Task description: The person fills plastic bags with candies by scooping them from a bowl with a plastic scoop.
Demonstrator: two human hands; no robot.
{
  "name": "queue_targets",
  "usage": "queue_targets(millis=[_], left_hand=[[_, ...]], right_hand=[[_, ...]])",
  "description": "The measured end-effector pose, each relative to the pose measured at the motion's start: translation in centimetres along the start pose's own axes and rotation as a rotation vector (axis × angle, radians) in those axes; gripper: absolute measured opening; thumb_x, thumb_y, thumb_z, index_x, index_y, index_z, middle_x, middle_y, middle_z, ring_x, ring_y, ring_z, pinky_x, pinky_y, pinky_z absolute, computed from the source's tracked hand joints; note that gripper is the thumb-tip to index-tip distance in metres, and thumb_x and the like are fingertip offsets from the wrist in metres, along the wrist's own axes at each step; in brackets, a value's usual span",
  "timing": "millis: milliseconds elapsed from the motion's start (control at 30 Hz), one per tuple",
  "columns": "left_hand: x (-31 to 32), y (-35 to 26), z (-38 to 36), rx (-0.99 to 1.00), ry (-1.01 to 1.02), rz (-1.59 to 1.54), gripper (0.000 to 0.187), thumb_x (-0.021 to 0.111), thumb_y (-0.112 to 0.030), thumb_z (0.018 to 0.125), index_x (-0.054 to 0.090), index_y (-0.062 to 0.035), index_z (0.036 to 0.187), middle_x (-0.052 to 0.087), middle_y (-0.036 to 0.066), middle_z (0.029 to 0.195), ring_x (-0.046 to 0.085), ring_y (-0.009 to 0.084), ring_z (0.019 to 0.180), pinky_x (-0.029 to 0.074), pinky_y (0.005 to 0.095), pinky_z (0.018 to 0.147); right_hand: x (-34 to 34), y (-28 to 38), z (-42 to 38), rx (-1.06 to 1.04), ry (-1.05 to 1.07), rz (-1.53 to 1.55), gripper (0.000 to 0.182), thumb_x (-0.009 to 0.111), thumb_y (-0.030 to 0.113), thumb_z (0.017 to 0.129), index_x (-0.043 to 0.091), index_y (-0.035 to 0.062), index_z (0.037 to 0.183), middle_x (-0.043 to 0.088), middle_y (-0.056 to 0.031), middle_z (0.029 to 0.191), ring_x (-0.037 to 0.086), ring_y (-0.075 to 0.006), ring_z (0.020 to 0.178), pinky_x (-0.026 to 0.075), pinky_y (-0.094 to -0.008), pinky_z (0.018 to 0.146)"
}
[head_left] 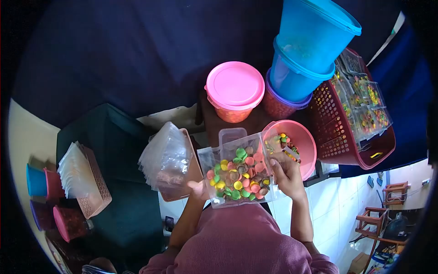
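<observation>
A clear plastic bag (237, 180) full of small round discs in green, pink, yellow and brown is held up in front of my chest. My left hand (199, 189) grips its lower left edge, thumb showing and the other fingers hidden behind the plastic. On the right edge, my right hand (287, 177) is closed with thumb and fingers pinching the bag. Just beyond that hand stands an open pink tub (310, 150) with more discs and a pale piece inside. A basket (194, 160) of clear empty bags (166, 153) sits beside my left hand.
A pink-lidded tub (235, 84) stands behind the bag. Stacked blue tubs (315, 36) rise at the back right, beside a maroon basket (331, 123) of filled bags (365, 100). At left, a mirror-like view shows another basket (98, 187). Wooden stools (372, 219) stand far right.
</observation>
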State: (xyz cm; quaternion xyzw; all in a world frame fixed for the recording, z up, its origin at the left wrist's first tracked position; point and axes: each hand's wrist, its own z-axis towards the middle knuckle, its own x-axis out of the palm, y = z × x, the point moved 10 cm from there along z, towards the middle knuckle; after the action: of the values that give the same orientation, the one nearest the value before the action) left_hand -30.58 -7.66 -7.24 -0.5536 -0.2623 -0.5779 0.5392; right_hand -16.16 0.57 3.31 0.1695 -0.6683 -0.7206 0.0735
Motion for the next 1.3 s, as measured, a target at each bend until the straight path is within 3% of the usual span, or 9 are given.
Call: queue_targets(millis=[167,300,500,667,833,1033,1100,1133,1300], left_hand=[[0.2,0.2,0.1,0.019,0.021,0.107,0.087,0.055,-0.059,0.067,0.025,-0.0043,0.127,0.035,0.010,0.127,0.035,0.0222,0.116,0.031,0.0398,0.094],[-0.5,1.4,1.0,-0.168,-0.256,0.338,0.081,0.043,-0.063,0.072,0.028,-0.0050,0.126,0.038,0.009,0.124,0.040,0.0218,0.112,0.033,0.0385,0.092],[-4.1,0.0,-0.5,0.087,-0.803,0.384,0.065,0.030,-0.055,0.083,0.032,-0.0033,0.122,0.044,0.009,0.118,0.044,0.0208,0.107,0.036,0.0359,0.090],[-0.8,2.0,0.3,0.079,-0.210,-0.070,0.063,0.049,-0.044,0.080,0.029,-0.0046,0.124,0.042,0.010,0.121,0.044,0.0227,0.108,0.037,0.0371,0.090],[-2.9,4.8,0.5,-0.063,-0.325,0.025,0.061,0.056,-0.018,0.078,0.023,-0.0063,0.128,0.036,0.012,0.126,0.041,0.0251,0.112,0.035,0.0400,0.093],[-1.6,3.5,1.5,0.019,-0.311,-0.111,0.058,0.052,-0.015,0.080,0.020,-0.0081,0.128,0.037,0.012,0.124,0.038,0.0263,0.115,0.034,0.0427,0.094],[-1.6,3.5,1.3,0.016,-0.339,-0.101,0.056,0.051,-0.014,0.081,0.021,-0.0080,0.128,0.037,0.012,0.123,0.040,0.0258,0.113,0.035,0.0422,0.093],[-1.7,3.6,1.1,-0.002,-0.365,-0.091,0.055,0.051,-0.013,0.081,0.022,-0.0078,0.127,0.038,0.012,0.122,0.042,0.0253,0.111,0.037,0.0417,0.092],[-2.0,1.0,0.1,0.010,-0.580,0.123,0.044,0.054,-0.008,0.078,0.037,-0.0058,0.119,0.050,0.008,0.109,0.051,0.0190,0.099,0.043,0.0350,0.084]], right_hand=[[-0.5,2.5,-0.4,0.114,0.039,-0.278,0.015,0.046,0.005,0.082,0.051,-0.0041,0.093,0.057,-0.0108,0.065,0.053,-0.0093,0.058,0.042,-0.0246,0.052],[-0.3,4.1,-0.8,0.034,0.038,-0.291,0.013,0.047,0.004,0.081,0.051,-0.0041,0.091,0.058,-0.0130,0.065,0.056,-0.0122,0.057,0.043,-0.0254,0.052],[0.0,2.5,-0.4,0.025,0.048,-0.297,0.014,0.046,0.005,0.082,0.051,-0.0027,0.093,0.058,-0.0133,0.067,0.053,-0.0112,0.056,0.042,-0.0252,0.051],[-0.4,1.7,-0.6,0.136,0.138,-0.391,0.017,0.047,0.009,0.082,0.050,0.0005,0.097,0.057,-0.0083,0.072,0.049,-0.0103,0.055,0.040,-0.0247,0.049],[0.9,4.9,-1.3,0.102,0.345,0.053,0.038,0.042,0.029,0.085,0.044,-0.0009,0.109,0.053,-0.0101,0.096,0.049,-0.0159,0.084,0.039,-0.0294,0.072],[-4.8,9.1,-2.1,-0.402,-0.281,0.139,0.076,0.021,0.059,0.080,0.015,0.0030,0.131,0.019,-0.0175,0.135,0.015,-0.0283,0.126,0.010,-0.0439,0.101],[-1.7,6.8,-3.2,-0.482,-0.057,0.160,0.080,0.017,0.062,0.079,0.011,0.0019,0.132,0.014,-0.0172,0.137,0.011,-0.0277,0.127,0.004,-0.0430,0.101],[2.5,6.4,-4.2,-0.411,0.540,-0.286,0.089,0.016,0.069,0.074,0.015,0.0011,0.131,0.008,-0.0171,0.138,0.006,-0.0299,0.128,0.000,-0.0425,0.101],[-4.4,4.4,-1.3,-0.146,-0.113,0.240,0.070,0.037,0.052,0.081,0.026,-0.0003,0.126,0.026,-0.0150,0.132,0.027,-0.0289,0.121,0.023,-0.0427,0.097]])
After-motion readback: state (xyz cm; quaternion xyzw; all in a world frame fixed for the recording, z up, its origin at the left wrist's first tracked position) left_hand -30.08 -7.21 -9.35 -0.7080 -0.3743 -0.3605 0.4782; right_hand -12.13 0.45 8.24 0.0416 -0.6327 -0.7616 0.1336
